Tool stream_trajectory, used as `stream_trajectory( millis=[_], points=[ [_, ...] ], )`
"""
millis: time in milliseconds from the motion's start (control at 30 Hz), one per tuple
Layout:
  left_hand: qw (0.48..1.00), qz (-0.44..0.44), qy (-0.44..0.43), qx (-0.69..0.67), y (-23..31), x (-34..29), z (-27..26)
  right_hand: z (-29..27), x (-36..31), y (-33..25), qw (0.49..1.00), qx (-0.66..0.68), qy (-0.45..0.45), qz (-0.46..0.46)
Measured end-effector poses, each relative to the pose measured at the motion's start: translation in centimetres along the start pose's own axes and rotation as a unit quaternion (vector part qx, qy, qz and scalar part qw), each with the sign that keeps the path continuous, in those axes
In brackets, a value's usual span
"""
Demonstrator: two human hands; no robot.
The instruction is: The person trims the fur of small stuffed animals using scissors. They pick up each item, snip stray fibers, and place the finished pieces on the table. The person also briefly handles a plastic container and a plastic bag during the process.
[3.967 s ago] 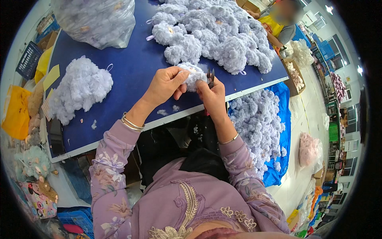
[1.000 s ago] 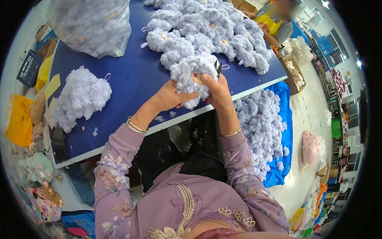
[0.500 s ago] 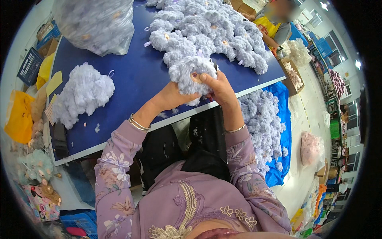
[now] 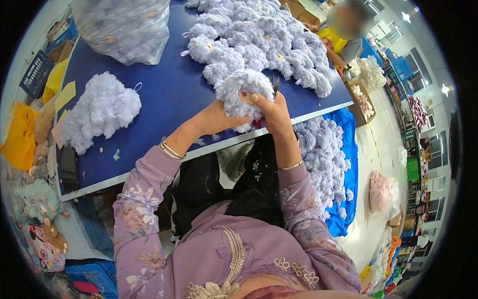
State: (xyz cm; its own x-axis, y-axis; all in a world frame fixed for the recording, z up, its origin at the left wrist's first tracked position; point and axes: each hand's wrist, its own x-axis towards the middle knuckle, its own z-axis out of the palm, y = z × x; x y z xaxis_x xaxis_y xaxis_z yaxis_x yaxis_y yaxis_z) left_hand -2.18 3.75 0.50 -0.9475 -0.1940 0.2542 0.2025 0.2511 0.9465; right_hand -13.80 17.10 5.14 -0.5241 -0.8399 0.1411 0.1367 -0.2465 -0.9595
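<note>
A fluffy pale-lavender plush toy [image 4: 245,82] with a small tan face patch is held just above the near edge of the blue table [image 4: 169,94]. My left hand [image 4: 219,118] is closed round its lower left side, the thumb pressed toward the face. On its right side, my right hand [image 4: 273,110] grips it, with the thumb beside the face patch. Dark pointed blades of small scissors [image 4: 275,85] stick up from my right hand, and a bit of red shows below the palm. Most of the scissors is hidden by the fingers.
Many more lavender plush pieces [image 4: 269,37] are heaped beyond my hands. A filled clear bag [image 4: 124,30] stands at the far left, with a smaller plush pile [image 4: 102,112] nearer. A blue sheet [image 4: 348,149] bears more plush at right. Another person [image 4: 343,37] works at the far right.
The scissors' blades and the red part show more clearly beside my right hand. Both hands keep hold of the plush toy, and the whole view has shifted slightly.
</note>
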Motion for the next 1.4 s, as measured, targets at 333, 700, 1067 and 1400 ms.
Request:
stream_trajectory(
  millis=[333, 700, 1067, 1400],
  points=[
    [0.998, -0.049, -0.017, -0.035, 0.5, 0.1, 0.6, -1.1, -1.8, 0.4, 0.999, -0.012, 0.049, -0.018],
    [0.988, -0.039, -0.026, -0.15, 0.8, 1.8, 3.0, -2.9, -2.5, -0.6, 0.998, 0.029, 0.036, -0.049],
    [0.975, -0.174, -0.085, -0.11, 1.3, 2.1, 1.7, -2.5, -2.4, -1.2, 0.994, 0.064, 0.064, -0.069],
    [0.976, 0.094, 0.079, -0.178, 1.0, 2.0, 2.4, 0.6, -1.9, -3.4, 0.894, -0.379, 0.177, -0.16]
  ],
)
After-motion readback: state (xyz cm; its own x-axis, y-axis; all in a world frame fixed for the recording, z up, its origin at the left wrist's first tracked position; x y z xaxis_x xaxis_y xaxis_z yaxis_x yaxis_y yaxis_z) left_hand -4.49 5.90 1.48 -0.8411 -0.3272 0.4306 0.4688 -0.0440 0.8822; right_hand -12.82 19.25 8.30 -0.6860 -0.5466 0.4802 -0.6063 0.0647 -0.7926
